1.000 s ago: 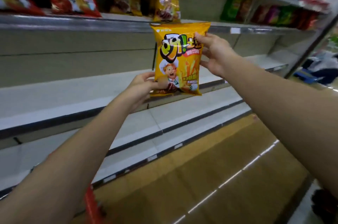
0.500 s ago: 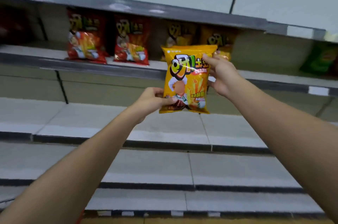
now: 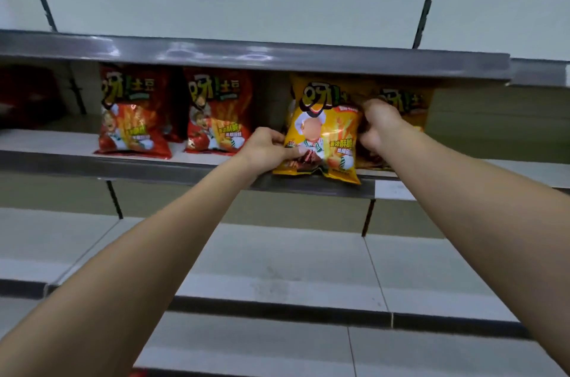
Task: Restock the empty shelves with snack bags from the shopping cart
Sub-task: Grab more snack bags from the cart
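Yellow snack bags (image 3: 324, 136): two; red bags (image 3: 132, 117): two.

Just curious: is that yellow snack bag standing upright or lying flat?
Upright. The yellow snack bag stands on the shelf edge, printed front facing out, with the left hand and right hand gripping its sides.

Grey-edged shelf (image 3: 129, 168) carrying two red snack bags (image 3: 132, 127) at left. Two yellow snack bags (image 3: 320, 130) stand at right, the front one overhanging the edge.
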Motion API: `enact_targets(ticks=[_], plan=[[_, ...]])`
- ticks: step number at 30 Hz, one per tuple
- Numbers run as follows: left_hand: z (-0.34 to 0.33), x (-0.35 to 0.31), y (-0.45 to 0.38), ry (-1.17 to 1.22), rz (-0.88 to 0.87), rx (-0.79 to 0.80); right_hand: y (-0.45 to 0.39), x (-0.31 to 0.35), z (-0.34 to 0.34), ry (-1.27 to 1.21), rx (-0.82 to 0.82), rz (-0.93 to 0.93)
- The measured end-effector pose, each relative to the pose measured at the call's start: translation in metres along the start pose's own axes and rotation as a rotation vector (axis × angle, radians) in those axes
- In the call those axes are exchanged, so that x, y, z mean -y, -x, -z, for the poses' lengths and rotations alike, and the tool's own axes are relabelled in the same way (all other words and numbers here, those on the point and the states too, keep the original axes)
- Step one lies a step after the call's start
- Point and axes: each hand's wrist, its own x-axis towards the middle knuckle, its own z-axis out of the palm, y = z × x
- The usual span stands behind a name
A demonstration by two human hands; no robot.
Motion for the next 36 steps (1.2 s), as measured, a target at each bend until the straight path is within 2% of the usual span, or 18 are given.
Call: enact_targets(ticks=[6, 10, 15, 22, 24, 27, 29, 32, 36], plan=[[-0.007, 0.018, -0.064, -0.086, 0.050, -0.075, -0.037, -0.004, -0.025, 0.016, 0.087, 0.068], [-0.001, 0.026, -0.083, -0.108, 0.069, -0.044, -0.051, -0.013, -0.034, 0.053, 0.093, 0.118], [0.000, 0.029, -0.085, -0.170, 0.071, -0.034, -0.063, -0.017, -0.037, 0.157, 0.041, 0.133], [0.002, 0.022, -0.066, -0.210, 0.050, -0.075, -0.027, -0.002, -0.039, 0.194, 0.077, 0.074], [0.005, 0.019, -0.050, -0.196, 0.039, -0.131, -0.010, -0.005, -0.037, 0.205, 0.025, 0.126], [0.014, 0.016, -0.004, -0.093, 0.009, -0.222, 0.024, -0.029, -0.034, 0.266, -0.126, 0.313], [0.030, 0.024, 0.040, -0.040, 0.007, -0.312, 0.059, -0.052, -0.040, 0.347, -0.160, 0.443], [0.063, 0.055, 0.123, -0.005, 0.056, -0.406, 0.117, -0.103, -0.066, 0.378, 0.024, 0.498], [0.110, 0.112, 0.255, 0.083, 0.302, -0.462, 0.213, -0.197, -0.115, 0.467, 0.364, 0.286]])
